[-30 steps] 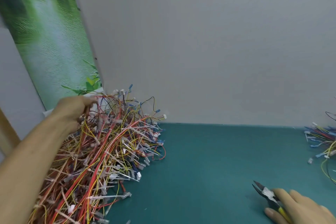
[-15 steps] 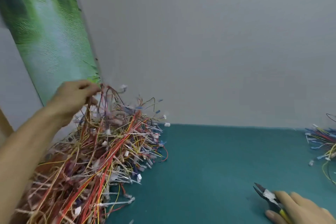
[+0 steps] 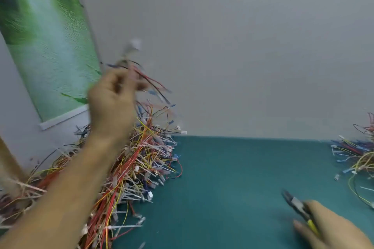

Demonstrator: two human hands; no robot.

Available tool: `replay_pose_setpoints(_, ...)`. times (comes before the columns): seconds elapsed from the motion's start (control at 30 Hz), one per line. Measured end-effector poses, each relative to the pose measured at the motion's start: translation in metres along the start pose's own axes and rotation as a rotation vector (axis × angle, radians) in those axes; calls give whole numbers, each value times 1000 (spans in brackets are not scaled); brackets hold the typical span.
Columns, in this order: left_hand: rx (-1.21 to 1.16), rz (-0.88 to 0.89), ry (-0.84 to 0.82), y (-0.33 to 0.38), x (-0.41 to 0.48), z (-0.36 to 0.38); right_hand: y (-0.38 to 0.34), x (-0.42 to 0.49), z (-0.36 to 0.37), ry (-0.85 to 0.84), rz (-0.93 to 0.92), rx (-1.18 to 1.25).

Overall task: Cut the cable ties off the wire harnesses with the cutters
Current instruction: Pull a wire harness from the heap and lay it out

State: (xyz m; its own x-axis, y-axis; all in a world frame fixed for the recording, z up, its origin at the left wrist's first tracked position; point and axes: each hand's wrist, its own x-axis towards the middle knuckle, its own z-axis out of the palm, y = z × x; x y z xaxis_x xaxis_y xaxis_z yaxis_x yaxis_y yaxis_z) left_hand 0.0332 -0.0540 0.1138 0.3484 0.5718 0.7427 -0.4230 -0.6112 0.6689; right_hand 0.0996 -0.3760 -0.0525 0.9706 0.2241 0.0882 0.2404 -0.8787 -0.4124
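A big heap of tied wire harnesses [image 3: 137,163] in red, yellow, white and blue lies on the left of the teal table [image 3: 232,178]. Above the heap, my left hand [image 3: 113,103] grips one wire harness [image 3: 145,79] lifted clear of the pile; it is blurred, with a white connector at its top. At the lower right, my right hand [image 3: 332,228] holds the cutters [image 3: 297,206] by their yellow handles, the dark jaws pointing up and left just over the table.
A smaller heap of wires [image 3: 358,153] lies at the table's right edge. A grey wall [image 3: 242,46] stands behind the table. A green landscape poster [image 3: 44,46] hangs at the left.
My left hand has risen and moved right, pulling one harness up out of the heap. My right hand with the cutters has stayed in place.
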Motion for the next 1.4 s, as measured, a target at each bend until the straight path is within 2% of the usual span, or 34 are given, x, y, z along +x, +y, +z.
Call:
replay_pose_setpoints(0.03,84,26,-115,-4,-22,14,-1,2,-6,38,25,143)
replay_pose_setpoints(0.1,177,88,-271,-17,-68,38,-6,4,-18,78,85,594)
replay_pose_setpoints(0.17,200,154,-388,-26,-110,58,-23,6,-28,-3,123,1004)
replay_pose_setpoints(0.27,339,287,-515,-41,-154,74,-56,15,-33,-157,190,1256)
replay_pose_setpoints(0.37,463,398,-557,-51,-175,75,-83,29,-26,-259,246,1272)
replay_pose_setpoints(0.6,600,532,-634,-50,-169,61,-106,49,-8,-339,158,1149)
replay_pose_setpoints(0.77,630,566,-759,-43,-165,48,-104,51,3,-214,-10,1006)
replay_pose_setpoints(0.87,553,524,-715,-34,-162,40,-99,50,8,-109,-93,961)
replay_pose_setpoints(0.97,444,417,-519,-32,-136,33,-93,47,12,-32,-123,964)
replay_pose_setpoints(1.03,522,334,-408,-39,-107,25,-91,44,13,6,-142,947)
replay_pose_setpoints(1.07,603,284,-409,-44,-92,20,-90,44,13,27,-153,948)
replay_pose_setpoints(1.17,965,184,-639,-57,-58,7,-89,42,13,72,-172,957)
replay_pose_setpoints(1.23,1099,142,-781,-63,-48,3,-89,42,13,73,-178,956)
replay_pose_setpoints(1.33,1084,269,-816,-60,-34,2,-87,40,14,65,-182,961)
replay_pose_setpoints(1.4,950,447,-662,-53,-26,-2,-88,39,15,61,-192,970)
